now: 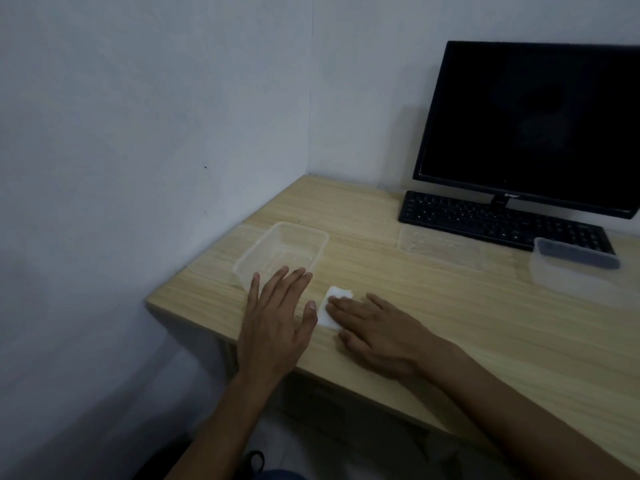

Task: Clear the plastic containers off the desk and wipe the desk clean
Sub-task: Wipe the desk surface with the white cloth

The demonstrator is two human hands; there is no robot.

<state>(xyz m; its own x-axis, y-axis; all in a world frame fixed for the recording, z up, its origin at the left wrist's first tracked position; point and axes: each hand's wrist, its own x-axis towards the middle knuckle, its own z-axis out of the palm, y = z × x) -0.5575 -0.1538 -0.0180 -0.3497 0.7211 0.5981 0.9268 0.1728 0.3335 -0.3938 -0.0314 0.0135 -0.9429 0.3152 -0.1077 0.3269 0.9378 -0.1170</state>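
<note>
Clear plastic containers remain on the tabletop (398, 327): a tub (282, 249) near the left corner, a shallow one (438, 245) and another (573, 263) by the keyboard (498, 220), so clearing looks barely begun. Right hand (377, 332) presses a white wipe (332, 308) flat; left hand (275, 322) hovers with fingers spread, holding nothing, just short of the tub.

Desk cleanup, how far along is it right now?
Nothing looks cleared: clear container, lid and second container remain on the desk. In hand: right hand presses a white tissue; left hand reaches, open, toward the nearest container. Left: removing containers, wiping.
</note>
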